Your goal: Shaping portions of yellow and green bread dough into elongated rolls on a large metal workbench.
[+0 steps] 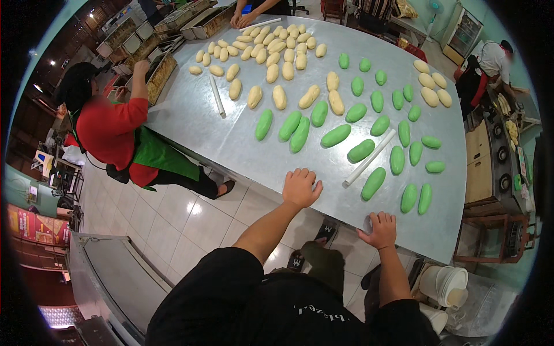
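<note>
My left hand (302, 188) rests on the near edge of the metal table (242, 158), palm down, holding nothing, its fingers and thumb apart. Farther right along that edge lies my right hand (380, 230), also bare, fingers spread over the rim. Beyond my hands are many oblong pieces of green dough; the closest is a green dough piece (374, 184) above my right hand. A white rolling pin (369, 158) lies slantwise among them. Pale yellow dough pieces (280, 97) cover the table's far left part, with a second rolling pin (217, 97) beside them.
A person in a red top and green apron (115, 130) stands at the left, by rectangular metal tins (156, 78). Another person's hands (245, 20) work at the far edge. At right, someone stands near a stove (502, 155). White buckets (443, 284) sit below the table's right corner.
</note>
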A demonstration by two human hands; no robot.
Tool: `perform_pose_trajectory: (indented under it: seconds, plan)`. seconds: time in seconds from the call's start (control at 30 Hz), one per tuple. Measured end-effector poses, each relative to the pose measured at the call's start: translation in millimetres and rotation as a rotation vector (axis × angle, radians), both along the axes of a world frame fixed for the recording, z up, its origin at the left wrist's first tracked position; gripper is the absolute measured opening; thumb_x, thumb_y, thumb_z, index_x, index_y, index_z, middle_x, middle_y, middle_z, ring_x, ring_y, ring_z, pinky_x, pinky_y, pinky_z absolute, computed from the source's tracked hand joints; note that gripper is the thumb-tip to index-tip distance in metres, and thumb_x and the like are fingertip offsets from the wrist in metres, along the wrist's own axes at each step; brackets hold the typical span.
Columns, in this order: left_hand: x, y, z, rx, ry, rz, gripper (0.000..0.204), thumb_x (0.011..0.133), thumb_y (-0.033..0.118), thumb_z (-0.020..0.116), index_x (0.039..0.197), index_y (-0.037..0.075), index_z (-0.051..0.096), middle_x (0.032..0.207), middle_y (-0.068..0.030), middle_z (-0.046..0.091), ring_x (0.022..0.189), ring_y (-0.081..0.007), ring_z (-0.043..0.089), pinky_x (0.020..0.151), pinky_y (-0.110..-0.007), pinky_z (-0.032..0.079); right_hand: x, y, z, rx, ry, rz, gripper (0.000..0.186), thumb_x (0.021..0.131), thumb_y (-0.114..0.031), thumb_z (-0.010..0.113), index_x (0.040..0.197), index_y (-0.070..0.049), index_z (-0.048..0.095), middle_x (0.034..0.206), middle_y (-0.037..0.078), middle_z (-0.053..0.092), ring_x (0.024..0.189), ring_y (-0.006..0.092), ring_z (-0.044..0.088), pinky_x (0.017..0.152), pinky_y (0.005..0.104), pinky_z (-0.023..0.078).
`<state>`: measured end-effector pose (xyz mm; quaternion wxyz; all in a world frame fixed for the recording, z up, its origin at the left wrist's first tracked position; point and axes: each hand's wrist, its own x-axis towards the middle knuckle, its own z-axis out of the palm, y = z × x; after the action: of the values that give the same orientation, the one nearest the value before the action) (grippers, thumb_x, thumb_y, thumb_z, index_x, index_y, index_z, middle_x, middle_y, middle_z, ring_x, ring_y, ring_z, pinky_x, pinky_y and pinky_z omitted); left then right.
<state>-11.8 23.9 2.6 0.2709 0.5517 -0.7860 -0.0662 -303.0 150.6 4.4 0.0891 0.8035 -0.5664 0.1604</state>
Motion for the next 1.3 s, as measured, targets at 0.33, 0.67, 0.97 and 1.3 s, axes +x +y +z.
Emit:
perform_pose_trajectory:
  seconds: [0.33, 0.67, 0.97, 1.3]
  plan:
    - [0, 2, -1, -0.015, -0.011, -0.02, 0.021, 0.081, 0.03, 0.067, 0.075, 0.012, 0.058, 0.078, -0.0044, 0.055, 0.082, -0.0263, 0.055, 0.074, -0.043, 0.037, -1, 2, -1, 0.043, -0.008, -0.03, 0.058, 0.061, -0.052, 0.077, 0.099, -0.012, 0.059, 0.087, 0.008, 0.051, 0.082, 0.0294, 0.051, 0.077, 0.0444, 0.039]
    - [-1, -3, -4, -0.067, 0.0, -0.008, 0.021, 0.08, 0.028, 0.068, 0.072, 0.012, 0.057, 0.077, -0.0044, 0.054, 0.08, -0.0258, 0.054, 0.072, -0.042, 0.037, -2, 0, -2, 0.086, -0.021, -0.04, 0.058, 0.062, -0.054, 0.077, 0.1, -0.013, 0.06, 0.087, 0.008, 0.05, 0.083, 0.0291, 0.052, 0.079, 0.0447, 0.039]
    - [-1, -2, -3, -0.065, 0.014, -0.004, 0.021, 0.079, 0.028, 0.069, 0.071, 0.012, 0.058, 0.076, -0.0045, 0.055, 0.08, -0.026, 0.054, 0.071, -0.042, 0.037, 0, 0, 5, 0.069, -0.015, -0.03, 0.058, 0.061, -0.054, 0.078, 0.098, -0.013, 0.061, 0.085, 0.008, 0.051, 0.082, 0.0285, 0.052, 0.077, 0.0431, 0.039]
    - [-2, -1, 2, -0.006, -0.007, -0.002, 0.02, 0.081, 0.03, 0.066, 0.075, 0.012, 0.06, 0.08, -0.0042, 0.056, 0.082, -0.0251, 0.055, 0.075, -0.04, 0.038, -1, 2, 5, 0.037, -0.032, -0.012, 0.054, 0.062, -0.052, 0.078, 0.095, -0.013, 0.059, 0.085, 0.008, 0.051, 0.079, 0.0289, 0.051, 0.074, 0.0423, 0.038]
